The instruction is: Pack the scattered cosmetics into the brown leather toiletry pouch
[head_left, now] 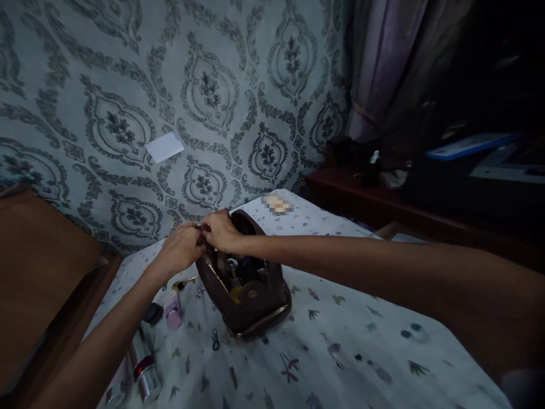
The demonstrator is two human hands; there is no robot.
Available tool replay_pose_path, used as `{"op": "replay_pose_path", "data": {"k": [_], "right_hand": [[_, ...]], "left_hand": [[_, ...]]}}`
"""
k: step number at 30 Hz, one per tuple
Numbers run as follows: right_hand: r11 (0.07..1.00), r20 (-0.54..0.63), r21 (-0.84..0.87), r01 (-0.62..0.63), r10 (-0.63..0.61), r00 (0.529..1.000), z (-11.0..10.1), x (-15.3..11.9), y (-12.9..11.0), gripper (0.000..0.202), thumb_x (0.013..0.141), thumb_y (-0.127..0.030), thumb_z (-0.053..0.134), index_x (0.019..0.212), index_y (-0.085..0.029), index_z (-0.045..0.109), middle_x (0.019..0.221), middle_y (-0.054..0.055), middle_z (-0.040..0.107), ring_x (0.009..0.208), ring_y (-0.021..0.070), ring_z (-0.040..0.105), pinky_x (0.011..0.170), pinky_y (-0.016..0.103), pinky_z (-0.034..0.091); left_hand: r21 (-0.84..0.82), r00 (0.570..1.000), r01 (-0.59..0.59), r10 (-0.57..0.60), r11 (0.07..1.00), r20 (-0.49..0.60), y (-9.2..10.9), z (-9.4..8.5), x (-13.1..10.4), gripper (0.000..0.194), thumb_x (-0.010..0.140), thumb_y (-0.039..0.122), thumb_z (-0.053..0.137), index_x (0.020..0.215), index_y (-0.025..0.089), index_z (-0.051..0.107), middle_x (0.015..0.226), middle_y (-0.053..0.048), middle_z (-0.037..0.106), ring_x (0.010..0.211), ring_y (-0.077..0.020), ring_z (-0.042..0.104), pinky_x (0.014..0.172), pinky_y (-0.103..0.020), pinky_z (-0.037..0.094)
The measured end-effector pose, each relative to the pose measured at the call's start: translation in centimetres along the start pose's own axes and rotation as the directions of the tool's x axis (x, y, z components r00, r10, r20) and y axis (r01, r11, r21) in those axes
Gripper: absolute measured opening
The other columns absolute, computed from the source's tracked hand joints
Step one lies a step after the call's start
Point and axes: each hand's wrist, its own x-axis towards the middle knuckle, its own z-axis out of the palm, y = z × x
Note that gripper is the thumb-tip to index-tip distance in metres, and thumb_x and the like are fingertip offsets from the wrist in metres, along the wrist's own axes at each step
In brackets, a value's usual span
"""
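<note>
A dark brown zippered handbag (pixel 258 307) sits unzipped on the patterned cloth in front of me. Small items, among them a silvery round-topped one (pixel 232 266) and something yellow, show inside it, too dark to name. At the far left edge of its opening, my left hand (pixel 184 245) has its fingers closed on the rim from outside. My right hand (pixel 222 232) reaches across the opening and meets the left there, its fingers curled on the same edge. Both sets of fingertips are partly hidden, so any smaller thing between them cannot be seen.
Left of the bag lie a pink item (pixel 172 312), a round black item (pixel 153 313), a gold-coloured item (pixel 184 284) and a silver cylinder with a red band (pixel 146 369). A blurred card-like item (pixel 277 203) lies at the cloth's far end. Wooden furniture (pixel 46 272) stands left, a dark red ledge (pixel 340 184) right.
</note>
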Motion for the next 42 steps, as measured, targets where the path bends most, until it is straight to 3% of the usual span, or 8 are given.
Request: {"op": "replay_pose_path", "data": {"k": [7,11,16,20,27,34,38,42], "right_hand": [[0.999,-0.028,0.015,-0.049,0.049,0.998,0.3,0.7,0.7,0.018,0.082,-0.009,0.058,0.088,-0.012,0.075,0.084,0.006,0.074,0.079,0.0157,0.062,0.066,0.022,0.042],[0.996,-0.019,0.039,-0.076,0.077,0.997,0.5,0.4,0.8,0.019,0.080,-0.013,0.060,0.092,-0.013,0.075,0.087,0.005,0.074,0.079,0.0147,0.063,0.063,0.020,0.043],[0.990,0.048,0.046,-0.131,0.129,0.991,0.5,1.1,1.3,0.025,0.076,-0.009,0.061,0.096,-0.014,0.077,0.090,0.005,0.076,0.081,0.0149,0.066,0.061,0.018,0.044],[0.989,0.111,0.043,-0.139,0.133,0.985,0.6,1.5,1.5,0.025,0.075,-0.008,0.063,0.094,-0.015,0.078,0.083,0.005,0.076,0.075,0.0162,0.067,0.059,0.019,0.045],[0.998,0.063,0.024,-0.061,0.059,0.996,0.4,0.8,1.1,0.026,0.082,-0.012,0.061,0.103,-0.016,0.075,0.105,0.009,0.075,0.101,0.0193,0.066,0.075,0.020,0.046],[0.997,0.005,0.053,-0.049,0.048,0.999,-0.9,0.4,0.8,0.025,0.085,-0.008,0.057,0.102,-0.013,0.075,0.105,0.012,0.076,0.107,0.0213,0.066,0.090,0.025,0.045],[0.991,0.026,0.127,-0.038,0.035,0.999,-1.7,-0.4,1.0,0.026,0.088,-0.010,0.056,0.106,-0.016,0.073,0.097,0.007,0.076,0.091,0.0180,0.070,0.081,0.024,0.050],[0.973,0.154,0.221,-0.062,0.028,0.988,-1.5,-0.8,1.6,0.025,0.091,-0.010,0.054,0.107,-0.016,0.071,0.073,-0.001,0.073,0.065,0.0121,0.070,0.063,0.018,0.052]], "left_hand": [[0.032,0.994,0.076,-0.074,0.997,-0.077,0.9,-0.8,-0.5,0.021,0.082,0.023,0.052,0.072,0.018,0.070,0.123,-0.012,0.066,0.115,-0.0297,0.061,0.092,-0.036,0.048],[0.106,0.987,0.070,-0.054,0.992,-0.151,1.5,-0.8,-0.8,0.025,0.086,0.024,0.050,0.077,0.018,0.073,0.127,-0.013,0.065,0.119,-0.0330,0.057,0.094,-0.041,0.049],[0.094,0.997,-0.004,0.011,0.996,-0.071,2.0,-0.3,-0.3,0.025,0.086,0.025,0.052,0.086,0.020,0.076,0.123,-0.011,0.066,0.116,-0.0343,0.058,0.091,-0.043,0.049],[0.052,0.999,-0.015,0.017,0.999,-0.046,1.7,0.0,0.2,0.023,0.084,0.025,0.054,0.078,0.020,0.076,0.121,-0.011,0.066,0.115,-0.0332,0.057,0.091,-0.042,0.048],[0.059,0.999,-0.027,0.029,0.998,-0.033,1.0,-0.1,0.2,0.020,0.079,0.023,0.054,0.075,0.019,0.073,0.118,-0.011,0.066,0.115,-0.0324,0.056,0.090,-0.040,0.047],[-0.040,0.995,-0.097,0.096,0.994,-0.041,0.7,-0.4,-0.3,0.020,0.076,0.020,0.054,0.062,0.022,0.068,0.101,-0.006,0.070,0.111,-0.0274,0.057,0.094,-0.038,0.044],[-0.066,0.994,-0.107,0.105,0.992,-0.033,0.8,-0.6,-0.4,0.020,0.076,0.020,0.054,0.062,0.021,0.068,0.098,-0.006,0.070,0.102,-0.0258,0.059,0.091,-0.037,0.043],[-0.119,0.995,-0.097,0.097,0.988,0.000,0.9,-0.7,-0.3,0.020,0.076,0.018,0.054,0.061,0.021,0.068,0.086,-0.004,0.070,0.093,-0.0218,0.060,0.088,-0.034,0.042]]}}
